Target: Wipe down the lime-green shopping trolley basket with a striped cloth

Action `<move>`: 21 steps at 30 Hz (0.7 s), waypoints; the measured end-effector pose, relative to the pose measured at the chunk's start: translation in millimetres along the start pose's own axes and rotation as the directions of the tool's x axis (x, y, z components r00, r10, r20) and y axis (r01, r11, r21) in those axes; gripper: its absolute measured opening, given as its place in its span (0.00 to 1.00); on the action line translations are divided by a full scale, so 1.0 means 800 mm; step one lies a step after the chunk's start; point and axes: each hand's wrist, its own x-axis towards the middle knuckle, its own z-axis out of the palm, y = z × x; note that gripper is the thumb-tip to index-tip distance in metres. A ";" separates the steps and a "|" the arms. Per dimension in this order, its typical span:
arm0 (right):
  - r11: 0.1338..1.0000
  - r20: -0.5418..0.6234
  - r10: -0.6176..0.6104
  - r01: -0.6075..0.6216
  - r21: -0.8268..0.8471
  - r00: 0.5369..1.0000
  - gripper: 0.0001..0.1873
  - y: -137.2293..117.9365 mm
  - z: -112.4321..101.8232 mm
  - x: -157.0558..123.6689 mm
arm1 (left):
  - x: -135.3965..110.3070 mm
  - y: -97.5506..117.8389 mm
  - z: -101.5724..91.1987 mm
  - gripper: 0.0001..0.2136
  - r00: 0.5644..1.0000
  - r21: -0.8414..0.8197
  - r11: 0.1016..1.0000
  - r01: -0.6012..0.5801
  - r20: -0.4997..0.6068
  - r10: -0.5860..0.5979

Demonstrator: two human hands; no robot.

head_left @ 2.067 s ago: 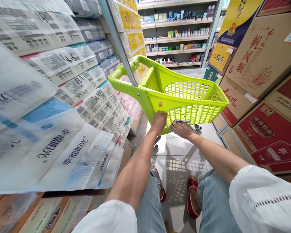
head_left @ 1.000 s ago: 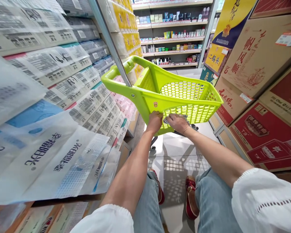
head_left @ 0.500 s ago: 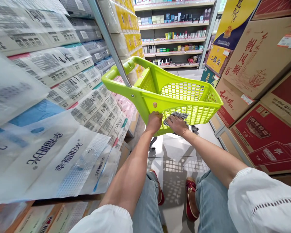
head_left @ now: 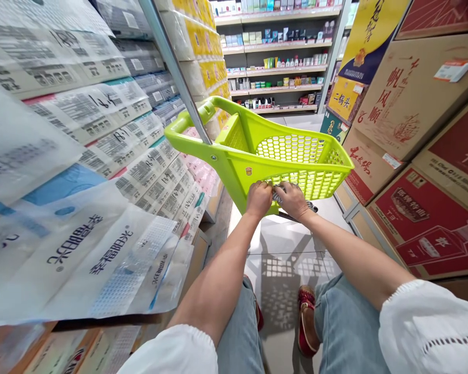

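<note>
A bright green shopping cart (head_left: 230, 165) with a perforated basket stands in front of me, its side turned towards me. Against the lower side of the basket is a crumpled grey-and-white striped cloth (head_left: 279, 194), mostly covered by my hands. My right hand (head_left: 292, 200) is closed over the cloth, fingers bent on it. Close beside it on the left, my left hand (head_left: 259, 199) is curled, its fingers at the cloth's left edge. The fingertips of both hands are partly hidden.
Plastic-wrapped packs (head_left: 101, 239) are stacked along the left, next to a slanting metal pole (head_left: 179, 72). Cardboard cartons (head_left: 398, 104) rise on the right. Shelves of small bottles and boxes (head_left: 276, 67) stand at the back. Tiled floor (head_left: 253, 270) lies below the cart.
My left hand has moved right along the cart's side to the cloth. The cloth, spread out wider before, is now bunched between my hands. The view has shifted slightly.
</note>
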 end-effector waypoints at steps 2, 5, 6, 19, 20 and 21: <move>1.000 -0.060 0.028 -0.028 0.007 0.998 0.18 0.012 -0.010 0.002 | 0.005 0.007 0.006 0.13 0.997 -0.016 0.997 0.082 0.000 -0.082; 0.997 -0.169 0.071 -0.071 0.004 0.983 0.19 0.030 -0.027 0.005 | 0.011 0.015 0.015 0.14 0.986 -0.090 0.983 0.163 -0.007 -0.164; 0.997 -0.195 0.077 -0.078 0.000 0.978 0.19 0.035 -0.032 0.006 | 0.014 0.018 0.019 0.14 0.982 -0.118 0.976 0.185 -0.019 -0.189; 0.991 -0.214 0.085 -0.104 -0.079 0.973 0.18 0.027 0.012 -0.001 | 0.033 0.003 0.036 0.14 0.963 -0.203 0.947 0.250 -0.049 -0.265; 0.994 -0.204 0.063 -0.080 -0.075 0.977 0.18 0.027 0.011 0.000 | 0.032 -0.001 0.036 0.15 0.966 -0.199 0.951 0.237 -0.053 -0.252; 0.996 -0.195 0.037 -0.051 -0.070 0.980 0.18 0.027 0.008 0.003 | 0.031 -0.005 0.036 0.15 0.969 -0.196 0.954 0.225 -0.055 -0.240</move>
